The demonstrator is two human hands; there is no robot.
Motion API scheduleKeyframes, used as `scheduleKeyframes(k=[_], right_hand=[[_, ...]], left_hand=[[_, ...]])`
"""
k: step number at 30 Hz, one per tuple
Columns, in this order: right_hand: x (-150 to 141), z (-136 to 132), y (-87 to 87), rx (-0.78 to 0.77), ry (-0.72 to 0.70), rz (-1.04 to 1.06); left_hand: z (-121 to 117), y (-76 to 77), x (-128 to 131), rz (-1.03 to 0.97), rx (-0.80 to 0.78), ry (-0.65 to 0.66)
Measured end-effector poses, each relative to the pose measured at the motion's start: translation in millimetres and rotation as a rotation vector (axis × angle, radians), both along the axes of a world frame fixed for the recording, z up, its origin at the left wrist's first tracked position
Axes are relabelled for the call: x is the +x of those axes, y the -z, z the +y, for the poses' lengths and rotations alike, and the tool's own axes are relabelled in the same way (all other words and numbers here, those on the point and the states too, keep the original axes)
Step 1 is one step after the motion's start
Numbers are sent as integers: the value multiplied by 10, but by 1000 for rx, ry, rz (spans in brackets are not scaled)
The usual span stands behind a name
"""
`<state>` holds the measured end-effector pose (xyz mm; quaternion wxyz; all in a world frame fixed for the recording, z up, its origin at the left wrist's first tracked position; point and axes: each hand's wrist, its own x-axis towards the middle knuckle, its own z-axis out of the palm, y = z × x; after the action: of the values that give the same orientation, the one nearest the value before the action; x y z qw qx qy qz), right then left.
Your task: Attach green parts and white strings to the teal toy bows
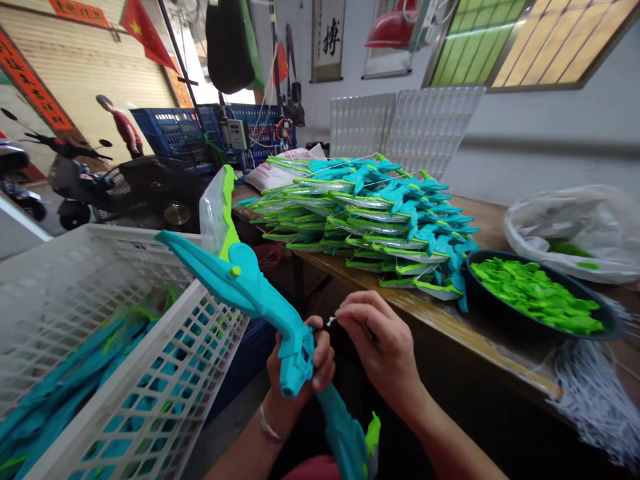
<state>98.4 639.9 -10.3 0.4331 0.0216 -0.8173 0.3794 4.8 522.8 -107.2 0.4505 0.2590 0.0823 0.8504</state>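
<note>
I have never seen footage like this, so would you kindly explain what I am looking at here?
This is one picture from a camera worn on a person's head, looking down at their own bare hands. The left hand grips a teal toy crossbow with a green and clear limb. The right hand pinches something small and white beside it. On the wooden table lie a stack of finished toys, a black bowl of green parts, a plastic bag and white strings. A white crate at left holds more teal pieces.
</note>
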Motion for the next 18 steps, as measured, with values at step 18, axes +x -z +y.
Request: scheduleKeyframes(k=[18], right_hand=[[1408, 2645, 714, -68, 1014, -575]], left_hand=[[-82, 648, -694, 32, 37, 111]])
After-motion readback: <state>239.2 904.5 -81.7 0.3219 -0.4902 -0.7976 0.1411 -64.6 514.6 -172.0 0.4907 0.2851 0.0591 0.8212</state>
